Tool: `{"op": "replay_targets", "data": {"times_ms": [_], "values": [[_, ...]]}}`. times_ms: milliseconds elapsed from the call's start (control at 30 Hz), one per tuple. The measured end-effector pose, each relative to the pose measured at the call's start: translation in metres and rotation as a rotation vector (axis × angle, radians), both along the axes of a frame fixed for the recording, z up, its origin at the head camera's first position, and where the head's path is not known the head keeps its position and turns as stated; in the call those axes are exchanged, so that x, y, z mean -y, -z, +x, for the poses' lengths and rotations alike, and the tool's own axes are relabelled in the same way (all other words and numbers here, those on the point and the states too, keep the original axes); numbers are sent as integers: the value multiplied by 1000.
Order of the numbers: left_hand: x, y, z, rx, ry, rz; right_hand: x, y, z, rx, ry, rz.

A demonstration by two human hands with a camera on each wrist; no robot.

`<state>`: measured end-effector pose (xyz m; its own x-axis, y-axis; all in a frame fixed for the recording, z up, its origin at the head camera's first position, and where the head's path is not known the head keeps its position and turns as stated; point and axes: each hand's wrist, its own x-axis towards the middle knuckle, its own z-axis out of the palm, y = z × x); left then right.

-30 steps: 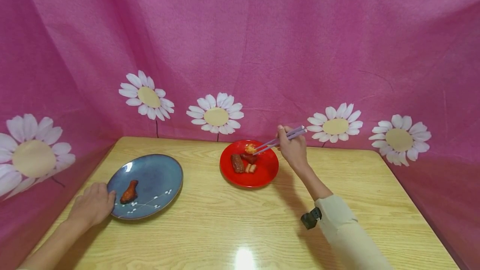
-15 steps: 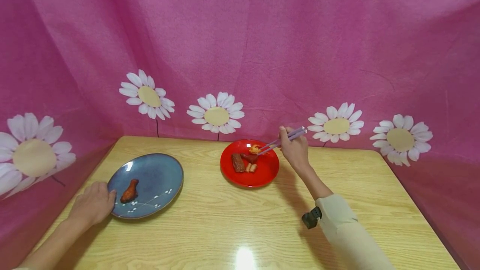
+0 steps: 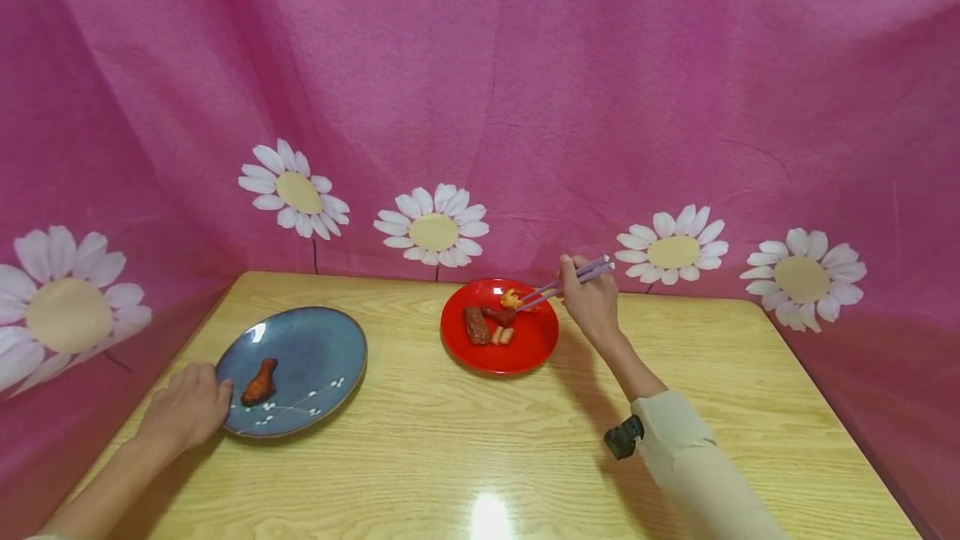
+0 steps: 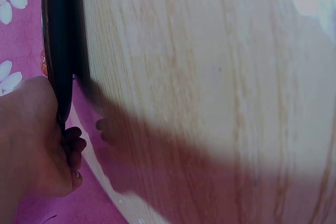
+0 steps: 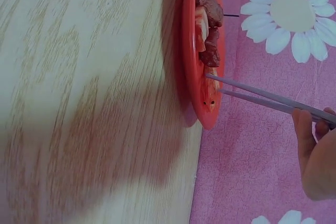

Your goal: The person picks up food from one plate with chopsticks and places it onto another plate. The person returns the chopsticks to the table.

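Note:
My right hand (image 3: 591, 298) holds a pair of pale purple chopsticks (image 3: 573, 277). Their tips are at an orange shrimp (image 5: 211, 90) on the red plate (image 3: 536, 340), one on either side of it in the right wrist view. Close beside the shrimp lie a dark brown piece of meat (image 3: 502, 316), a ribbed brown slab of meat (image 3: 476, 326) and small pale orange pieces (image 3: 502, 336). At the left, my left hand (image 3: 187, 407) grips the rim of a blue plate (image 3: 311, 348), thumb above and fingers curled below. A chicken drumstick (image 3: 260, 384) lies on that plate.
Both plates stand on a light wooden table (image 3: 420, 457), the red one near its back edge. A pink cloth (image 3: 495, 107) with white daisies hangs behind and at both sides. A small black device (image 3: 624, 437) is strapped at the right cuff.
The chopstick tips and the shrimp have shifted slightly to the right on the red plate. My left hand and the blue plate have stayed in place.

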<state>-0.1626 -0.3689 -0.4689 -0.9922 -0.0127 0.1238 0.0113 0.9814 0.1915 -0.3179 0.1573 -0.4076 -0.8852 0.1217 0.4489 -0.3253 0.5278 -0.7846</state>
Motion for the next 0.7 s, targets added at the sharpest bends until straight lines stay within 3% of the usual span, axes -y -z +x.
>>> {"op": "replay_targets", "data": {"times_ms": [267, 500, 700], "values": [[1, 0, 0, 8, -3, 7, -3, -1, 1, 12, -1, -40], [2, 2, -1, 0, -1, 6, -3, 0, 3, 1, -12, -5], [1, 1, 0, -12, 5, -3, 1, -5, 3, -75, -13, -5]]}}
